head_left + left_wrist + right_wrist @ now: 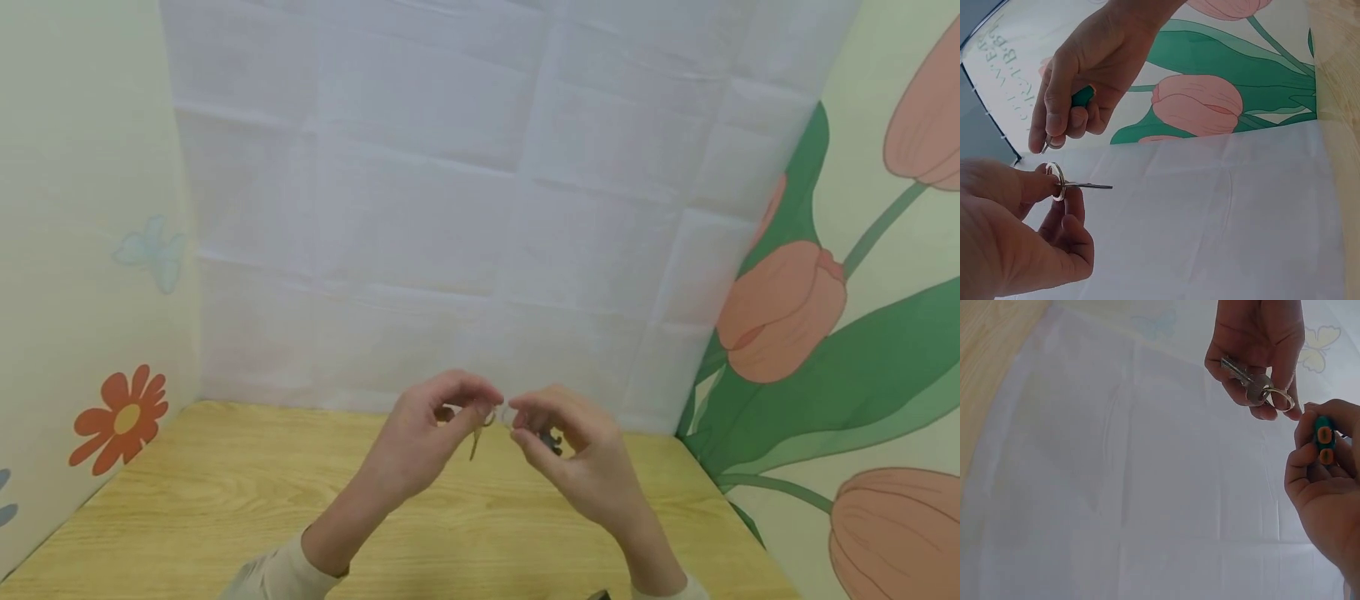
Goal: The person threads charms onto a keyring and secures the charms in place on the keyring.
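Above the table, my left hand (420, 437) pinches a metal key ring (1062, 189) between thumb and fingers. A silver key (1252, 385) hangs on that ring and sticks out beside the fingers. Close by on the right, my right hand (585, 446) grips a small green charm with orange round parts (1325, 439). At its fingertips a small metal piece (1045, 145) shows, pointing toward the key ring. A narrow gap separates the two hands. The curled right fingers hide part of the charm.
The wood-grain table (225, 500) lies beneath both hands. A creased white cloth (420, 208) hangs behind it. Flower-printed panels stand at the left (82, 250) and right (870, 350). A small dark object (600, 595) is cut off at the bottom edge.
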Demonstrator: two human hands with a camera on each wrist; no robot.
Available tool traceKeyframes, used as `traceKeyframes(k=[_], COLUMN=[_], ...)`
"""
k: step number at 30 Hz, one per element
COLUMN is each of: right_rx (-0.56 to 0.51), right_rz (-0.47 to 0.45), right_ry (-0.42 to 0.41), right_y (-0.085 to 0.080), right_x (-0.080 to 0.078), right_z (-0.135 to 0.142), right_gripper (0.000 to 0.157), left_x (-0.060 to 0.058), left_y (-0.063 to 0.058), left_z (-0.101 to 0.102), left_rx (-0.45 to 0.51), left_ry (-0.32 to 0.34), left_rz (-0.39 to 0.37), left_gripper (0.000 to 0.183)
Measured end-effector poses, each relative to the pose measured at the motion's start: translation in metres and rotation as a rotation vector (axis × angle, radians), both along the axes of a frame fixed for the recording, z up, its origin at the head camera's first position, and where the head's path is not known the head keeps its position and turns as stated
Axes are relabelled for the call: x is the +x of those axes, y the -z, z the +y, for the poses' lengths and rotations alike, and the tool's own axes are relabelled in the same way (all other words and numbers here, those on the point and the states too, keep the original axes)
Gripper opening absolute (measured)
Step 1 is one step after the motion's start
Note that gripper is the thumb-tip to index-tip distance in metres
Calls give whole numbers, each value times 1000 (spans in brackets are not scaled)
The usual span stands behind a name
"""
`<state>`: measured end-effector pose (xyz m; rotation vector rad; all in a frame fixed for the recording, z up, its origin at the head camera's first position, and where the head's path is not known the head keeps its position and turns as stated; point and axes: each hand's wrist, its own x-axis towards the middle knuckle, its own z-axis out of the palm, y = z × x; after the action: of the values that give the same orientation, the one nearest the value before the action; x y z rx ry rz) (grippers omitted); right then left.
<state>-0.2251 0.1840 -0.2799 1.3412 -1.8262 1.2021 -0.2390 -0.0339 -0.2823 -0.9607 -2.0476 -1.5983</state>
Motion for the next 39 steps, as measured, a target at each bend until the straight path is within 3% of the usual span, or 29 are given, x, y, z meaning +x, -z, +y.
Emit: traceKeyframes(k=[5,17,32,39], right_rx=[-9,-21,-14,10], right_rz=[10,-35,-34,-30], right_ry=[1,67,87,156], right_y=[0,-2,-1,1], right_x=[-1,-2,-1,-3], right_z=[0,2,2,3], right_gripper=[46,43,40,36], left_x=[1,4,5,3], left_y=[2,-1,-1,-1], left_z=[3,2,-5,-9], left_rx=[1,-8,-121,-190], left_ry=[-7,-55,-112,-67], left_rz=[70,69,-38,-106], left_gripper=[16,20,7,5])
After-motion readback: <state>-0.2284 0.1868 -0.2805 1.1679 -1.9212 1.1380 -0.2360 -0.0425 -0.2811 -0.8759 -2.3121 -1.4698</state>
